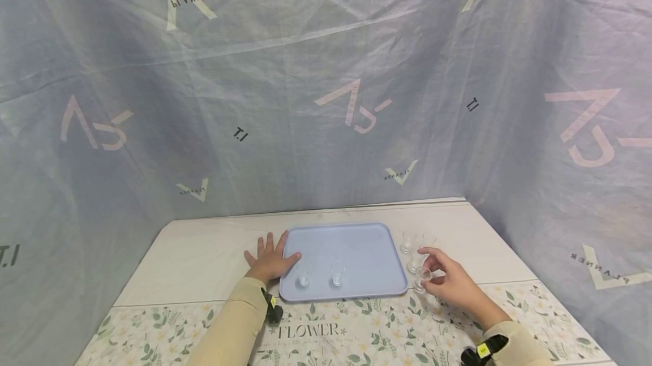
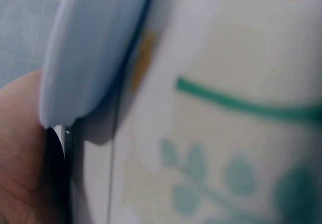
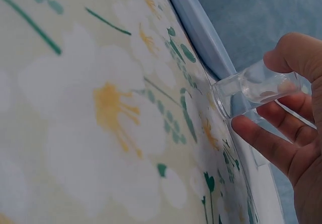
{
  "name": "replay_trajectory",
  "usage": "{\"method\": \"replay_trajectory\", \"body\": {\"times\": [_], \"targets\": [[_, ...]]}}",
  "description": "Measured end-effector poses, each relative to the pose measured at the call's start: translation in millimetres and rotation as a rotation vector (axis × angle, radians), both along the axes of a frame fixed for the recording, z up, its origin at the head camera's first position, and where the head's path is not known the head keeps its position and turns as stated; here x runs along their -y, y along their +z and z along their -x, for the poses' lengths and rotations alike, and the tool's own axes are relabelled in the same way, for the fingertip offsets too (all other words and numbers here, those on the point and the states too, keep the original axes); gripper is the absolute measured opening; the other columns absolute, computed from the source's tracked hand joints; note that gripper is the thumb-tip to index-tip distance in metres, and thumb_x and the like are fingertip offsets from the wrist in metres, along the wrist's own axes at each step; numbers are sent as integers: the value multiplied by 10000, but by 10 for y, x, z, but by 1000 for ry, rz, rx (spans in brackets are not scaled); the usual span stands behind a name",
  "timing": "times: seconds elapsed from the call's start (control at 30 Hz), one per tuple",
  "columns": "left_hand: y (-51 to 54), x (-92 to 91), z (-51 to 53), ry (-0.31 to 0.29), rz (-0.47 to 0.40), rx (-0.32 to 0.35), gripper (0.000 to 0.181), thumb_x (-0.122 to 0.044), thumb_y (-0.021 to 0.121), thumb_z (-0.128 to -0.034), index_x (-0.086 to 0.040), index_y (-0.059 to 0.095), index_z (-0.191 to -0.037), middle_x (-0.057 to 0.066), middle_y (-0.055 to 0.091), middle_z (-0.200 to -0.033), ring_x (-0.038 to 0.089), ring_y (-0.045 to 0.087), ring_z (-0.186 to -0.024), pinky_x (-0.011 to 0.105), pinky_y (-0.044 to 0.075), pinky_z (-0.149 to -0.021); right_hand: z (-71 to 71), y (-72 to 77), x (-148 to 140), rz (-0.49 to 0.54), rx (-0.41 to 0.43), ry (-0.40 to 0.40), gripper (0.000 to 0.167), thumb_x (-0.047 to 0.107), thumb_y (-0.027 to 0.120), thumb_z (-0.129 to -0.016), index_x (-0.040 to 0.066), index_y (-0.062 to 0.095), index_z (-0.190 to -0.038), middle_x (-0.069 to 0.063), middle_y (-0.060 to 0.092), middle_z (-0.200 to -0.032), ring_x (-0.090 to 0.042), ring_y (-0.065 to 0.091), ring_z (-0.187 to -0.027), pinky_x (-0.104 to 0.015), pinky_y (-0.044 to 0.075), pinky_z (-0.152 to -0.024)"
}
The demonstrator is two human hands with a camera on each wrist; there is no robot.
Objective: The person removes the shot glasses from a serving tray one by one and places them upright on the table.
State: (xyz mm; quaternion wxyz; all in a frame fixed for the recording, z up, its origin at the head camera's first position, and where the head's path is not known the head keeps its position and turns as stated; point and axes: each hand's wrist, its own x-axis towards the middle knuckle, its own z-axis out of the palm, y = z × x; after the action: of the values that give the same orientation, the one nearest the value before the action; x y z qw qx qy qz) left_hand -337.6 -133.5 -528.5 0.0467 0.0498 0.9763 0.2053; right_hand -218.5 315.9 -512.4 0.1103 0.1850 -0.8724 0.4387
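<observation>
Right hand pinching one small clear glass thumb-to-fingers beside the near right corner of one blue tray, where a smooth-walled slip could topple neighbours; two glasses on the tray, left hand splayed, thumb over its left rim; apparently three more glasses beyond.

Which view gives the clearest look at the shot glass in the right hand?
The right wrist view: it shows the shot glass large, held by the right hand, with much of its side visible. The head view shows it small and partly covered; the left wrist view doesn't show it.
</observation>
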Motion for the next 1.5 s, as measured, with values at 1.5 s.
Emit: {"method": "replay_trajectory", "body": {"times": [1.5], "targets": [[23,2,-11,-4,13,-1,877,-680,473,-957,-236,150,-1641,256,19,-1670,498,-72,-1514,789,-117,-1073,468,352,1353,69,-136,232,716,26,814,-826,22,449,-1442,-157,585,-1202,-374,639,-1050,-532,563,-868]]}}
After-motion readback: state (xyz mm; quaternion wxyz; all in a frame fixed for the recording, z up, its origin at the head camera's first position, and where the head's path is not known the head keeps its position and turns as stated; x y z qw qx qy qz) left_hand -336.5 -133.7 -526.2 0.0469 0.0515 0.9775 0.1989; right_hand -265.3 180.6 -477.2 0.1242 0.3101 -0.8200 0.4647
